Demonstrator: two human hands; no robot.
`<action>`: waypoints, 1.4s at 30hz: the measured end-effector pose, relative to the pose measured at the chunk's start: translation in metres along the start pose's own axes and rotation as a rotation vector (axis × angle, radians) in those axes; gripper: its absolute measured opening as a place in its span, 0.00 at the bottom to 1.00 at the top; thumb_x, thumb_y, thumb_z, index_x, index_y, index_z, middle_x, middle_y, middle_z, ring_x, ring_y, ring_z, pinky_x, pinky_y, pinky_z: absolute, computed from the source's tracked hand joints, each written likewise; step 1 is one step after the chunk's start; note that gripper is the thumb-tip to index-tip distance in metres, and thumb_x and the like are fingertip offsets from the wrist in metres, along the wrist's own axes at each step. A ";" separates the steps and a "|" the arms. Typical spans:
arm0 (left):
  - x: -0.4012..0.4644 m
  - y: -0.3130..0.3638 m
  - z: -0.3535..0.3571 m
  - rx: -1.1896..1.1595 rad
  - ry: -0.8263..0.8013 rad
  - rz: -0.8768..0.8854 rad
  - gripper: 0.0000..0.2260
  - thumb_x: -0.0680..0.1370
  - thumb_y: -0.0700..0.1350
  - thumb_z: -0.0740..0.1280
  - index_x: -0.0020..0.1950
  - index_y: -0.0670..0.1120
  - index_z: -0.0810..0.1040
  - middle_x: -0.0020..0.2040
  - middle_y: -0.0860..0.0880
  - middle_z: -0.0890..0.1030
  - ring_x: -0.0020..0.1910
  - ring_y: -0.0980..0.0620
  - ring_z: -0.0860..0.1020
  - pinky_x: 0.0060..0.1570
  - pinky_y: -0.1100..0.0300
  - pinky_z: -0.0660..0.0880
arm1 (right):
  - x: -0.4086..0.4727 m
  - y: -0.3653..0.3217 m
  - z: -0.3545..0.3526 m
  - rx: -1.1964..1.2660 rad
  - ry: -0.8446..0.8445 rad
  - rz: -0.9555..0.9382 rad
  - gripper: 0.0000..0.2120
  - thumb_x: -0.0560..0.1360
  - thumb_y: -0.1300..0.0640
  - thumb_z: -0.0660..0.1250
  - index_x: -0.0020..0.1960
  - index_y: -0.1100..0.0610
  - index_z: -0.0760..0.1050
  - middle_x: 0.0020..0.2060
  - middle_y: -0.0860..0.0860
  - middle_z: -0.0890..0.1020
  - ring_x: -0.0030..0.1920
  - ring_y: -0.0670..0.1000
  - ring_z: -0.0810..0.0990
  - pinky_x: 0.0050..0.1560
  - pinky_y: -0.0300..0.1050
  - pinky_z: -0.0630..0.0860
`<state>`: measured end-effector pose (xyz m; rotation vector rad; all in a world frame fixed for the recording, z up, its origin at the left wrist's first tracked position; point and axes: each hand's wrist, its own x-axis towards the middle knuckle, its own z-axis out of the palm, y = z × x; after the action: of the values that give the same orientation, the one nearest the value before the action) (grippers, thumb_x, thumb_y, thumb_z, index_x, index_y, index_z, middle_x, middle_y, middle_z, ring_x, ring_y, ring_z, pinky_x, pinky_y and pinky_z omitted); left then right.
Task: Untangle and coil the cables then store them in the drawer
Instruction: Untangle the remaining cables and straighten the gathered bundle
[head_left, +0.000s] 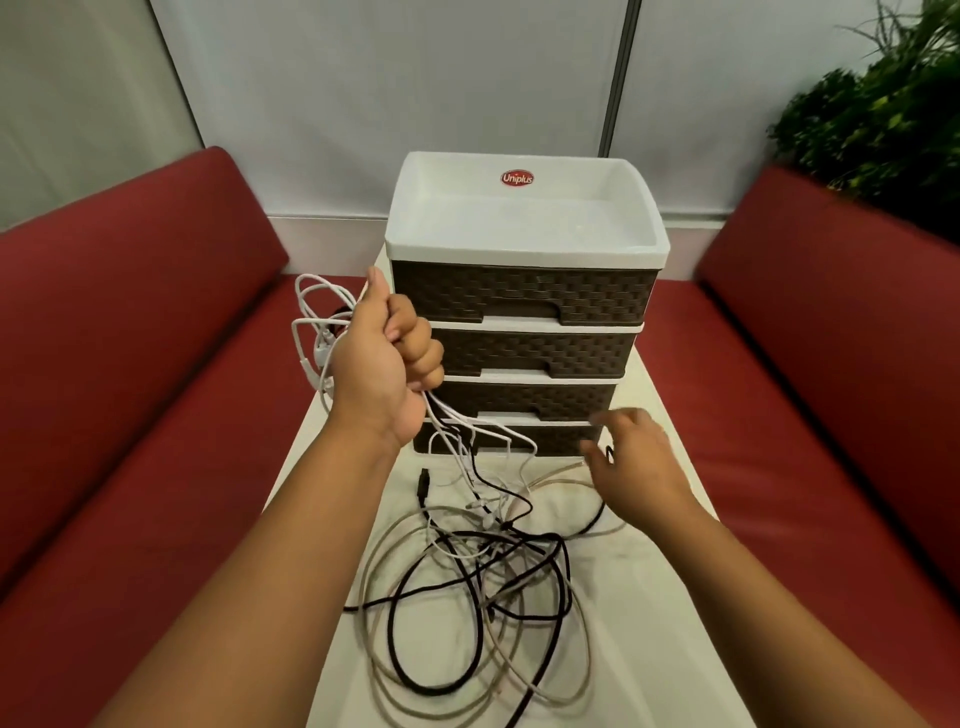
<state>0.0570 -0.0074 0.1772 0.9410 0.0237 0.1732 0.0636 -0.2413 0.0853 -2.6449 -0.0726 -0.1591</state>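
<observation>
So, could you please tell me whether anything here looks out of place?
Only the cables: black, white and grey ones sprawl knotted across the table. The left hand grips some white cable. All drawers look shut.

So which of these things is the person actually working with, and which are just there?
Part of the job:
- white cables, gripped in the left hand
- tangled cables on the table
- drawer unit, drawers all shut
- right hand, open, reaching for the tangle

Just there:
- red sofas
- green plant
</observation>
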 end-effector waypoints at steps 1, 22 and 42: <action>-0.002 0.000 0.005 -0.012 -0.016 -0.009 0.26 0.84 0.59 0.52 0.27 0.50 0.58 0.22 0.52 0.55 0.22 0.55 0.51 0.21 0.63 0.49 | -0.001 -0.012 -0.007 0.212 -0.048 -0.115 0.18 0.77 0.50 0.67 0.66 0.51 0.73 0.64 0.50 0.73 0.66 0.51 0.71 0.66 0.49 0.70; 0.006 0.027 0.015 -0.341 -0.020 0.004 0.26 0.83 0.56 0.52 0.25 0.50 0.60 0.21 0.54 0.56 0.20 0.56 0.53 0.19 0.64 0.52 | 0.024 -0.027 -0.066 0.368 -0.568 -0.350 0.12 0.79 0.50 0.63 0.40 0.55 0.73 0.27 0.44 0.70 0.29 0.46 0.67 0.31 0.43 0.68; 0.006 0.064 0.050 -0.501 -0.271 0.153 0.28 0.84 0.53 0.50 0.24 0.48 0.62 0.19 0.53 0.57 0.18 0.56 0.53 0.18 0.66 0.53 | 0.035 -0.051 -0.159 0.359 0.428 -0.441 0.08 0.73 0.60 0.57 0.45 0.56 0.75 0.29 0.44 0.73 0.32 0.49 0.71 0.32 0.45 0.66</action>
<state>0.0586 -0.0096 0.2582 0.4588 -0.3295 0.1807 0.0784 -0.2711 0.2528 -2.1506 -0.4912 -0.7750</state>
